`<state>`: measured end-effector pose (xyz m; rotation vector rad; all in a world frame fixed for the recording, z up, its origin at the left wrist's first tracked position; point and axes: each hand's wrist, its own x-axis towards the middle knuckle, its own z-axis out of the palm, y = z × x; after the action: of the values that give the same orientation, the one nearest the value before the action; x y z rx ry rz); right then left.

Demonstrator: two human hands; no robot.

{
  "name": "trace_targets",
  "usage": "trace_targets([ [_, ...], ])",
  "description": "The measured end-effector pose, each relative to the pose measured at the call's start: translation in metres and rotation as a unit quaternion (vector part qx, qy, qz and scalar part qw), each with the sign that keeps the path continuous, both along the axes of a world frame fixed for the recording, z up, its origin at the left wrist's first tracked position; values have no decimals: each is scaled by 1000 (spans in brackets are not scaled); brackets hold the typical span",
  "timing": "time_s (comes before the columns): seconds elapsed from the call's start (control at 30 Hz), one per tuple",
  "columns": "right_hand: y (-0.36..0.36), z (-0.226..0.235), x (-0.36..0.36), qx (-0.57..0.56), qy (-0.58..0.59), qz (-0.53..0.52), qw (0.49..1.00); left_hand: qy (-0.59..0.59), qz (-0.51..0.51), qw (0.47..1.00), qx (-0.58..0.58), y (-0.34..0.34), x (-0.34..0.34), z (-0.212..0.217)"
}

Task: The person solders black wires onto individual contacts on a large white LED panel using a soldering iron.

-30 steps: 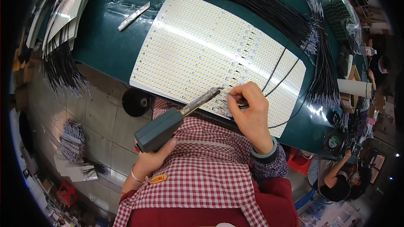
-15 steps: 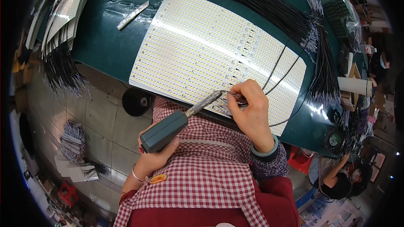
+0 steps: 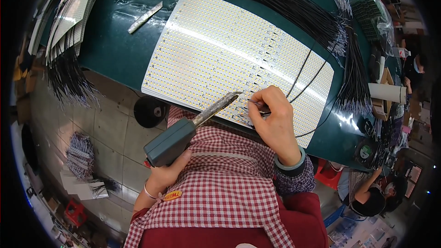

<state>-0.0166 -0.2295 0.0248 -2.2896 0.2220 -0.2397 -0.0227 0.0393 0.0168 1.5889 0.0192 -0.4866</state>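
The left hand [image 3: 166, 176] was closed around the dark grey-green handle of a soldering iron [image 3: 186, 131], whose blackened metal shaft ran up and to the right from that hand, its tip ending just left of the right hand's fingertips. The right hand [image 3: 274, 121] was curled, its fingers [image 3: 255, 105] pinched on a thin black wire [image 3: 298, 79] whose end sat at the near edge of the wide white panel of small yellow LED strips [image 3: 220, 50]. That panel lay flat under and beyond both hands on the dark green tabletop [image 3: 115, 50]. From the right hand the wire curved away up and to the right, toward a thick bundle of black wires [image 3: 285, 4] lying beyond the panel. A red-and-white checked apron [image 3: 220, 188] lay beneath both forearms.
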Motion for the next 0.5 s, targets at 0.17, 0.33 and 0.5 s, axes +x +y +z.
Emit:
trace_targets([
  [0.17, -1, 13, 0, 40, 36, 6, 999, 11, 7, 1000, -2, -1, 3, 2],
  [0.33, -7, 16, -4, 137, 62, -17, 988, 25, 18, 999, -27, 2, 2, -4],
  [0.5, -5, 11, -3, 85, 42, 1, 995, -10, 15, 999, -28, 2, 1, -8],
])
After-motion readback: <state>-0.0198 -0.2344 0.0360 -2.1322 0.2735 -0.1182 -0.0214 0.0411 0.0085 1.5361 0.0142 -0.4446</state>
